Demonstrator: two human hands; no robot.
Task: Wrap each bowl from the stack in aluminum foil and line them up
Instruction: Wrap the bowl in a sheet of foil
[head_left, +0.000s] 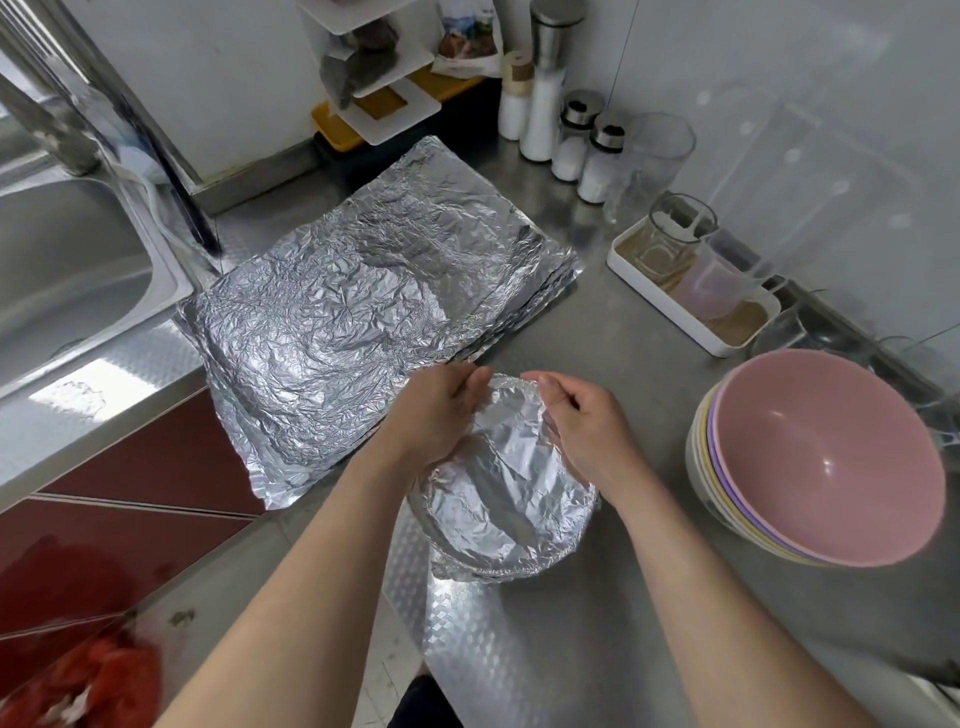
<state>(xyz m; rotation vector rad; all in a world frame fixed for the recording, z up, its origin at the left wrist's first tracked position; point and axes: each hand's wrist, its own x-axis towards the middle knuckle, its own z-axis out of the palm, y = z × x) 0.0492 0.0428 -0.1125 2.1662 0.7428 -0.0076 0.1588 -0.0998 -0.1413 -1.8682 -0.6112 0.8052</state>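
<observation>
— What was at the far left?
— A sink (78, 270), sunk into the counter (623, 597). Just right of it lay foil (363, 312), crumpled sheets piled flat.

— And the hands?
— Both were on one bowl (509, 488), which was covered in foil and sat on the counter near its front edge, touching the near corner of the sheets. The left hand (436, 415) had its fingers curled over the far left of the rim, pinching the foil there. The right hand (587, 431) gripped the right side of the rim, thumb on top and fingers bent down round the edge. Their fingertips nearly met at the far rim.

— Could you see the bowl itself?
— No, only foil; its colour could not be told.

— What was further right?
— The stack (826, 462) of bare bowls, tilted, a pink one on top, near the wrapped bowl but apart from it. Behind it stood a white tray (691, 312) with glasses, and shakers (571, 140) by the wall.
</observation>
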